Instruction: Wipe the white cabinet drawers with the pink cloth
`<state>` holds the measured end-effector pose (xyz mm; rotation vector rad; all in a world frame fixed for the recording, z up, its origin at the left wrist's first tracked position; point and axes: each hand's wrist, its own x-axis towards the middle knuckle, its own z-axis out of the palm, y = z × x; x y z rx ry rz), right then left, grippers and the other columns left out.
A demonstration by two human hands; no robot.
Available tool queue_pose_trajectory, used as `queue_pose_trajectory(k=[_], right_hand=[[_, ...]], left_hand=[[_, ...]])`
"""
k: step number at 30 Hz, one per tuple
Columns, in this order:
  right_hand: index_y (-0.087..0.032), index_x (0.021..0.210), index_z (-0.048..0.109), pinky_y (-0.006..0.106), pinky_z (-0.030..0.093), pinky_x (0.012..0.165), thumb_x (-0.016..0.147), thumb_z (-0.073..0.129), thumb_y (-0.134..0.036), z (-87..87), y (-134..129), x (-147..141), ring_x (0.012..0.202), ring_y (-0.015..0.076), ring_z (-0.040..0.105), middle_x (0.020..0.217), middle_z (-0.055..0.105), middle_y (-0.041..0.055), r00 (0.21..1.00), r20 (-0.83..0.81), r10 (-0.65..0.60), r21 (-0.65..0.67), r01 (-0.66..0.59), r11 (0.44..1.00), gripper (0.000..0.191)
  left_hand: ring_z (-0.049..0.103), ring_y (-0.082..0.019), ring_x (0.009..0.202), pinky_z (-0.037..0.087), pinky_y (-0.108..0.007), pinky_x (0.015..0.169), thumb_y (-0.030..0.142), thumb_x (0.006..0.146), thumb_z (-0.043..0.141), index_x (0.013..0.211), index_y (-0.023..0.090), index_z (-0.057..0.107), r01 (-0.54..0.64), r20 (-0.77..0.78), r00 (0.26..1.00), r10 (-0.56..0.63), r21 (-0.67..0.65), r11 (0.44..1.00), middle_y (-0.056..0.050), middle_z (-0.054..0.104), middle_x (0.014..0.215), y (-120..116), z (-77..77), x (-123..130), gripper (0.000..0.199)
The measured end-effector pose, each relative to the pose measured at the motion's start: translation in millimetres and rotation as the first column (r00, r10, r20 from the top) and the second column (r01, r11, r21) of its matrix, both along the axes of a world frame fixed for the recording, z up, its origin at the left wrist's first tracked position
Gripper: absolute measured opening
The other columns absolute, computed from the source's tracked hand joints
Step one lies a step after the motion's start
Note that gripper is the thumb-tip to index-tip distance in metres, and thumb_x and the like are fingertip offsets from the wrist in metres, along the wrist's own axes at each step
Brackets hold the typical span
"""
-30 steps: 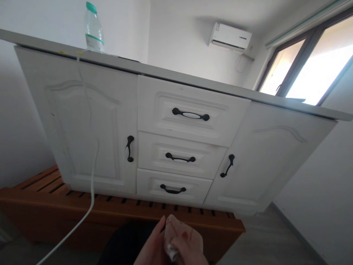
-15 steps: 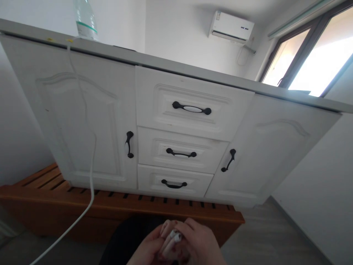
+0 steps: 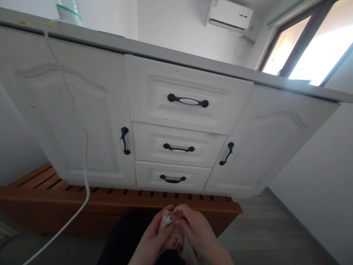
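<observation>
Low in the view, above my dark-clothed lap, my two hands meet around a pale pinkish cloth (image 3: 174, 242) with red marks. My left hand (image 3: 153, 235) is closed on its left side, thumb pressed against it. Fingers curled, my right hand (image 3: 194, 229) grips the cloth from the right. A white folded or rolled end (image 3: 167, 220) pokes up between the thumbs; its exact shape is too small to make out. A pale strip (image 3: 190, 250) hangs beneath my right hand. The fingers partly hide the cloth.
Ahead stands a white cabinet (image 3: 176, 127) with dark-handled drawers and doors. It rests on a slatted wooden bench (image 3: 82, 202). From the cabinet top, where a bottle (image 3: 68, 13) stands, a white cable (image 3: 86, 162) hangs down to the lower left.
My hands have shifted slightly upward and turned the cloth; the white end now sits further left between the thumbs. A pale strip shows below my right hand. The camera has tilted down a little.
</observation>
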<state>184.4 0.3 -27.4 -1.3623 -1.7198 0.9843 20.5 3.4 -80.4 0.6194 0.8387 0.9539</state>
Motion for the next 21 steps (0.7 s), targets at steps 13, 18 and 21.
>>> queue_pose_trajectory(k=[13,18,21], right_hand=[[-0.022,0.149,0.029,0.046,0.04,0.11,0.056,0.075,-0.023,-100.8,-36,-25,0.131,0.0325,0.052,0.144,0.053,0.0145,0.698,-0.47,-0.541,-0.034,0.598,0.801,0.104],[-0.023,0.142,0.039,0.042,0.044,0.106,0.07,0.077,-0.041,-81.4,-26,-31,0.127,0.0292,0.055,0.14,0.056,0.0136,0.594,-0.464,-0.657,-0.092,0.705,0.703,0.084],[-0.022,0.13,0.049,0.036,0.051,0.095,0.08,0.069,-0.046,-81.8,-23,-21,0.111,0.0247,0.065,0.122,0.067,0.011,0.566,-0.528,-0.633,-0.103,0.697,0.71,0.059]], left_hand=[[0.072,-0.02,0.094,0.059,-0.035,0.083,0.021,0.082,0.072,0.135,0.023,0.05,-0.049,0.158,0.984,0.088,-0.238,0.97,-0.011,0.07,0.12,21,36.0,-12,0.058],[0.072,-0.02,0.089,0.06,-0.038,0.084,0.018,0.086,0.066,0.126,0.019,0.054,-0.039,0.199,0.974,0.108,-0.323,0.945,-0.012,0.071,0.117,17,44.9,-9,0.042],[0.073,-0.02,0.088,0.06,-0.039,0.085,0.019,0.09,0.062,0.126,0.018,0.053,-0.053,0.193,0.974,0.123,-0.336,0.94,-0.012,0.073,0.109,16,44.6,-12,0.038]])
